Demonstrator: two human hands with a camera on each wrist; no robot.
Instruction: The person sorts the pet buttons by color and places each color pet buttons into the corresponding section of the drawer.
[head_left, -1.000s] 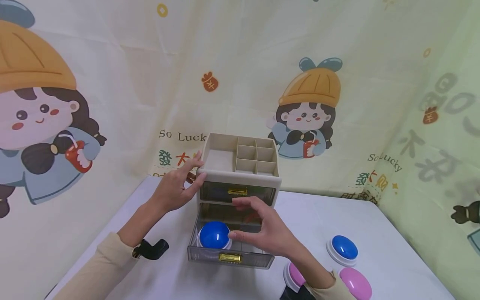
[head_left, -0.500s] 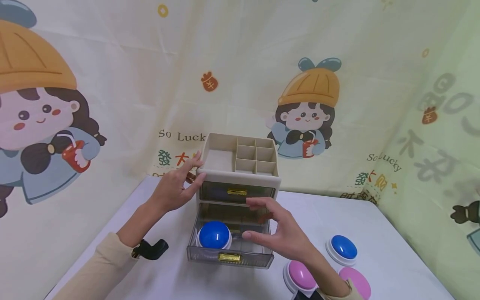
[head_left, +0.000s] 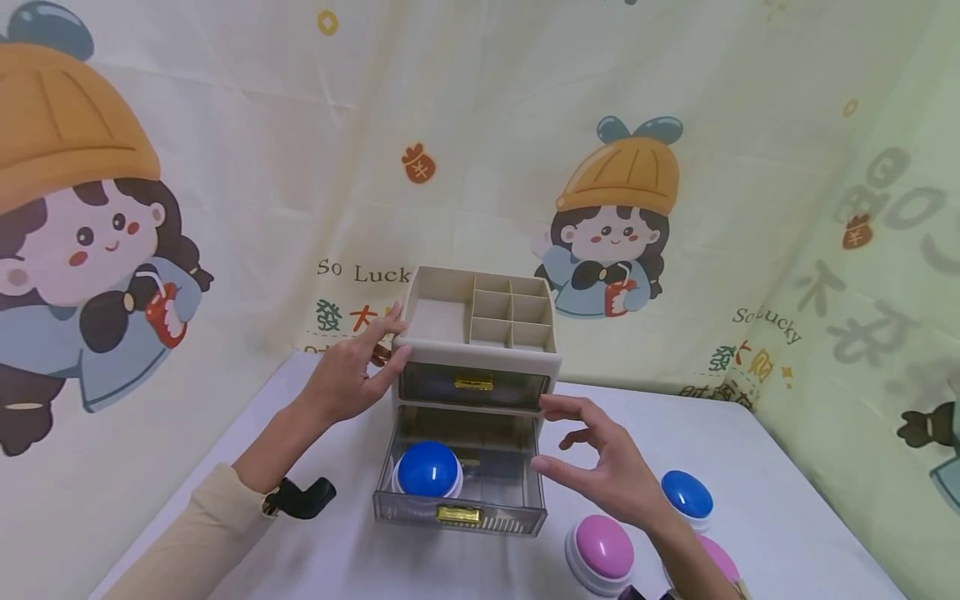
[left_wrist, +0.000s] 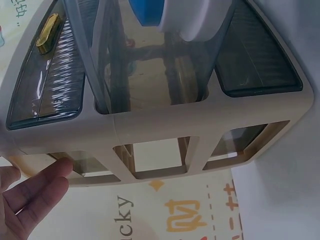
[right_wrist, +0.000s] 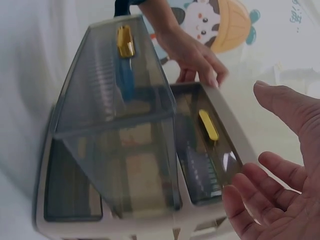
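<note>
Left hand (head_left: 345, 375): thumb and fingers spread apart, touching the left edge of the drawer box (head_left: 477, 355) near its top
Right hand (head_left: 607, 462): thumb and fingers apart and a little bent, just right of the drawer box; I cannot tell if the fingertips touch it
Box: light tan, standing on the white table (head_left: 315, 554), one big space on top at the left, six small ones at the right
Middle drawer (head_left: 510, 519): pulled out to the near side, see-through grey with a gold handle (head_left: 459, 515)
Blue push button (head_left: 429, 469): sits in the middle drawer, on the left
Right of the box: a pink push button (head_left: 604, 547) near, another blue push button (head_left: 687, 493) farther, another pink push button (head_left: 720, 560) partly behind the right arm (head_left: 675, 550)
</note>
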